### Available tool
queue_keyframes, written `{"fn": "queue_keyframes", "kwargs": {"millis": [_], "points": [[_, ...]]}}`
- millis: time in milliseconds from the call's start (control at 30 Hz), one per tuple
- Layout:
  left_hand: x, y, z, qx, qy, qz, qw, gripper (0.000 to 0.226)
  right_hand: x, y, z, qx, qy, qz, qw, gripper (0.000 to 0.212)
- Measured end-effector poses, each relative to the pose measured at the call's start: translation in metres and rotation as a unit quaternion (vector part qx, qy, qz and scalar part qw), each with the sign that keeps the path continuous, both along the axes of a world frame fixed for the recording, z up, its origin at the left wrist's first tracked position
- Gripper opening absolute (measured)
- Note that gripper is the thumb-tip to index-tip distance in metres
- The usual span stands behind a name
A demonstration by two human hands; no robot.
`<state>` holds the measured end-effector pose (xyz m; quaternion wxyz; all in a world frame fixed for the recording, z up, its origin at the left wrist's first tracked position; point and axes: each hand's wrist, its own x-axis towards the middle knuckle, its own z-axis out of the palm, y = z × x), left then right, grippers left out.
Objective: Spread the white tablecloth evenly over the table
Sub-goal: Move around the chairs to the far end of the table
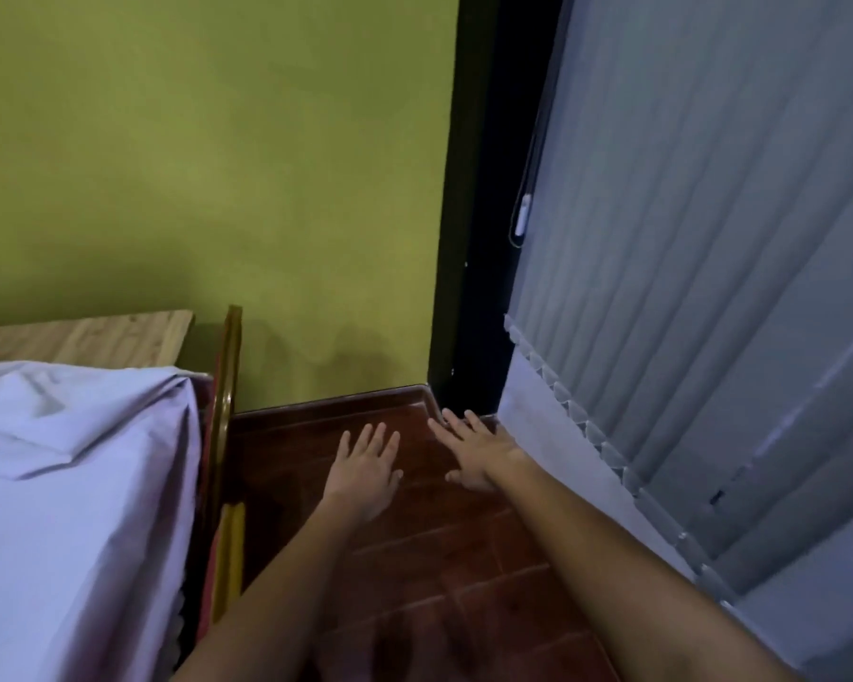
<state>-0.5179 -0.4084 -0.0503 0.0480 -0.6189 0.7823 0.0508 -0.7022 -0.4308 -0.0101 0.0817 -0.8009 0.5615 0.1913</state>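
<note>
The white tablecloth (pixel 75 484) covers the table at the lower left, wrinkled on top, with one corner draped down the table's right side. A bare strip of the wooden tabletop (pixel 94 339) shows beyond the cloth at the far end. My left hand (pixel 365 472) and my right hand (pixel 474 452) are stretched out in front of me over the red tiled floor, to the right of the table. Both hands are flat with fingers spread, holding nothing and touching neither the cloth nor the table.
A wooden chair back (pixel 227 386) stands against the table's right side. A green wall (pixel 217 164) rises ahead, with a dark door frame (pixel 469 238) and grey vertical blinds (pixel 685 263) to the right. Red floor tiles (pixel 439 573) lie below my arms.
</note>
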Motion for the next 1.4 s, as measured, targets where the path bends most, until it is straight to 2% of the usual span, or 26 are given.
{"fn": "queue_keyframes", "kwargs": {"millis": [100, 200, 300, 367, 533, 767, 967, 1167, 1300, 1400], "points": [[0.006, -0.033, 0.007, 0.004, -0.013, 0.063, 0.998, 0.061, 0.008, -0.054, 0.007, -0.014, -0.042, 0.041, 0.998, 0.085], [0.012, -0.064, 0.021, -0.031, -0.003, 0.129, 0.991, 0.061, 0.015, -0.103, 0.015, -0.041, -0.068, 0.09, 0.993, 0.084], [0.018, -0.071, 0.027, -0.057, 0.021, 0.19, 0.98, 0.06, 0.019, -0.138, 0.014, -0.065, -0.081, 0.119, 0.987, 0.083], [0.025, -0.068, 0.025, -0.06, -0.007, 0.22, 0.974, 0.06, 0.026, -0.154, 0.011, -0.064, -0.075, 0.143, 0.985, 0.082], [0.064, -0.079, 0.038, -0.116, -0.008, 0.352, 0.929, 0.061, 0.069, -0.188, 0.005, -0.062, -0.096, 0.196, 0.974, 0.08], [0.143, -0.122, 0.05, -0.14, 0.0, 0.436, 0.889, 0.059, 0.152, -0.238, 0.0, -0.085, -0.122, 0.274, 0.95, 0.08], [0.213, -0.192, 0.054, -0.124, 0.051, 0.469, 0.873, 0.057, 0.224, -0.31, 0.021, -0.106, -0.137, 0.294, 0.94, 0.08], [0.249, -0.248, 0.058, -0.1, 0.058, 0.453, 0.884, 0.058, 0.263, -0.356, 0.025, -0.118, -0.128, 0.293, 0.94, 0.077], [0.262, -0.261, 0.047, -0.08, 0.078, 0.452, 0.885, 0.058, 0.288, -0.384, 0.023, -0.108, -0.119, 0.286, 0.945, 0.077], [0.281, -0.255, 0.034, -0.04, 0.049, 0.455, 0.888, 0.057, 0.316, -0.402, 0.026, -0.1, -0.136, 0.289, 0.942, 0.076]]}}
